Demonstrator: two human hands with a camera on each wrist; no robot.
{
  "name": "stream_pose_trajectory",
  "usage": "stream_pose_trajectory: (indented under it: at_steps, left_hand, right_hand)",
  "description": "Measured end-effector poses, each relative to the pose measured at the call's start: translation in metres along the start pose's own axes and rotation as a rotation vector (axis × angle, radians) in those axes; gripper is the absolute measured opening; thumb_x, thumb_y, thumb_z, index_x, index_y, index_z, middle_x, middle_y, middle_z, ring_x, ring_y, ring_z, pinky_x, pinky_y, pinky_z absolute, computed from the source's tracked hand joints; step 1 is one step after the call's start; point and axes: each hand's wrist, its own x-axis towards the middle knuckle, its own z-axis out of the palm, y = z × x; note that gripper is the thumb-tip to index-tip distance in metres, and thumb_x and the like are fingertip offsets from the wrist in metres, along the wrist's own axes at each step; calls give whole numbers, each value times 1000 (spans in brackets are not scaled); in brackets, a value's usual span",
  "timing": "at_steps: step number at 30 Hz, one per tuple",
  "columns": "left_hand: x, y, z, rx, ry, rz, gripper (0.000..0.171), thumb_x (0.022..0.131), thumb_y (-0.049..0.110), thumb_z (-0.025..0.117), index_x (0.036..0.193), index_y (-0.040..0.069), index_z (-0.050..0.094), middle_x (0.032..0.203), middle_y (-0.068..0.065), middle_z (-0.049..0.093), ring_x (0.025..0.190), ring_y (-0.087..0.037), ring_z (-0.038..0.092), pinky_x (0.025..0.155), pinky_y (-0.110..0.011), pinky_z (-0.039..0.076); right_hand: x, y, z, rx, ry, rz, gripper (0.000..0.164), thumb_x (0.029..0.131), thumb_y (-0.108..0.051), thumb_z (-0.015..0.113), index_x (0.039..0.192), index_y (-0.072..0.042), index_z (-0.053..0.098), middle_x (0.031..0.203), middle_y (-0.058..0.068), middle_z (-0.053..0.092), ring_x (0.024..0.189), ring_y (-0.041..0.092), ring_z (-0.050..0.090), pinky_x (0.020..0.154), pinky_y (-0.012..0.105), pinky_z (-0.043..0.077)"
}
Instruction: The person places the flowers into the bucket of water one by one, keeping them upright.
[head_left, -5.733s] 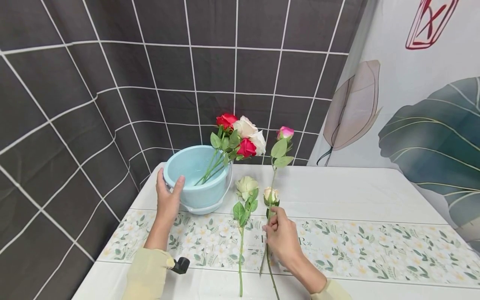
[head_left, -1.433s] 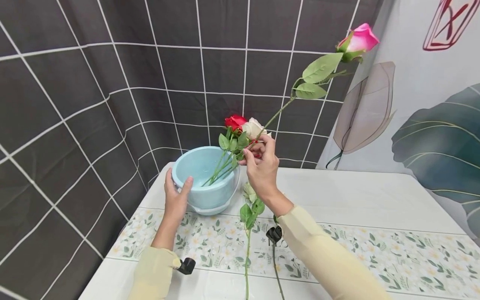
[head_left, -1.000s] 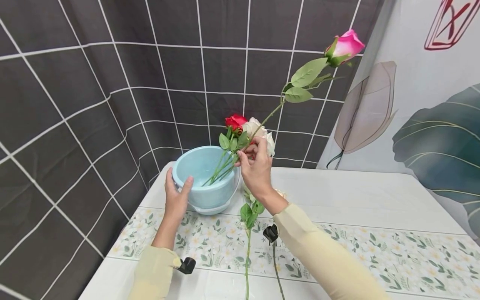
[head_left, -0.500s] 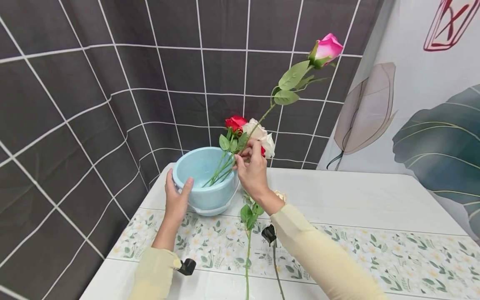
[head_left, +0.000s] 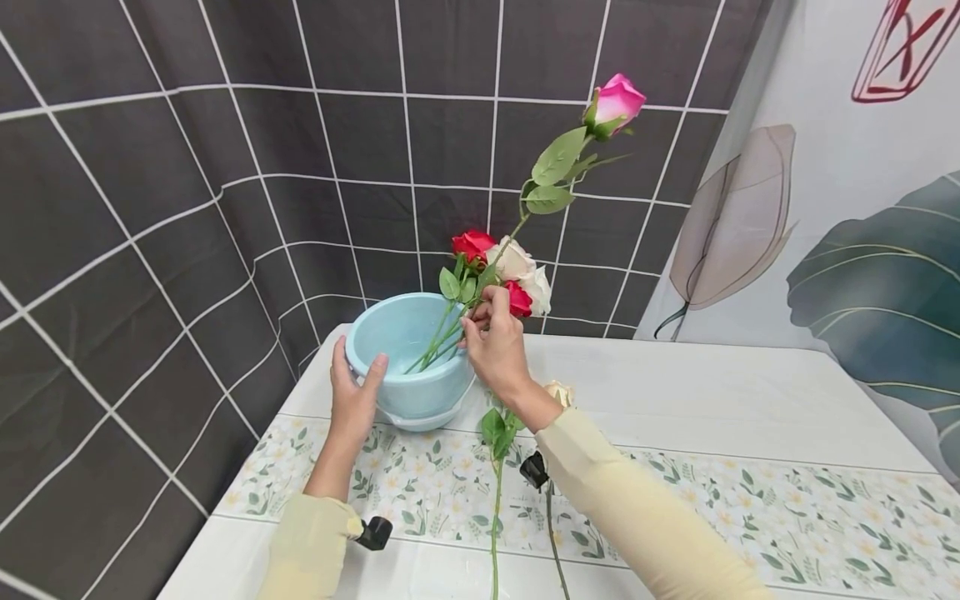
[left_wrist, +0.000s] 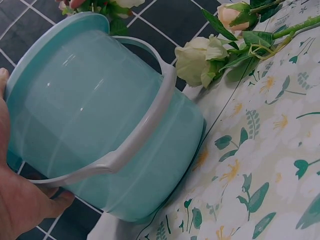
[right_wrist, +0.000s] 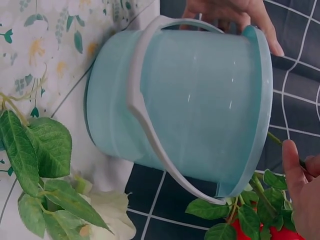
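My left hand [head_left: 352, 404] grips the light blue bucket [head_left: 412, 396] at its left side, thumb near the rim. My right hand [head_left: 497, 346] pinches the stem of a pink rose [head_left: 618, 100] over the bucket's right rim. The rose leans up to the right, and its lower stem reaches into the bucket mouth. Two red roses [head_left: 472, 244] and two whitish roses [head_left: 512, 258] stand in the bucket, tilted over its right rim. In the right wrist view, my right thumb [right_wrist: 292, 162] presses on the stem beside the rim.
A pale green-white rose [left_wrist: 197, 60] and a cream rose [head_left: 560, 393] lie on the table, partly behind my right arm in the head view. The bucket's white handle [left_wrist: 145, 125] hangs down. A dark tiled backdrop [head_left: 315, 142] stands close behind.
Earlier my right hand was at the pink rose on the table; the rose is now raised over the bucket. Over the last second it has moved left and downward. My left hand stays on the bucket.
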Motion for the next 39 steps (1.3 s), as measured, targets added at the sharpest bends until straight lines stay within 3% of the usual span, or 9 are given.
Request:
stream_pose_trajectory:
  at_steps: [14, 22, 32, 39]
  left_hand:
    - [-1, 1, 1, -1, -4, 3, 85, 95, 53, 50, 155, 24, -2, 159, -9, 5, 148, -27, 3, 118, -52, 0]
    - [0, 1, 0, -4, -2, 12, 85, 95, 52, 51, 155, 20, -1, 158, -10, 6, 148, -28, 3, 118, -52, 0]
    - [1, 0, 0, -15, -5, 8, 84, 95, 51, 51, 155, 24, -1, 159, -9, 5, 148, -26, 3, 118, -51, -1]
    - [1, 0, 0, -13, -5, -2, 84, 96, 50, 51, 155, 23, -1, 159, -9, 4, 148, -26, 2, 118, -50, -1]
  right_hand:
    - [-6, 0, 3, -55, -84, 27, 36, 89, 9, 63, 117, 3, 41, 85, 17, 61, 71, 31, 67, 55, 17, 55]
    - [-6, 1, 4, -67, -112, 18, 35, 88, 10, 63, 116, 3, 42, 83, 15, 60, 70, 26, 68, 56, 16, 54]
    - [-6, 1, 5, -195, -110, -59, 24, 87, 6, 65, 103, 1, 48, 79, 11, 66, 69, 17, 66, 62, 22, 55]
    - [-4, 0, 6, -217, -153, -78, 12, 86, 7, 63, 93, 2, 55, 80, 11, 66, 71, 17, 65, 64, 22, 55]
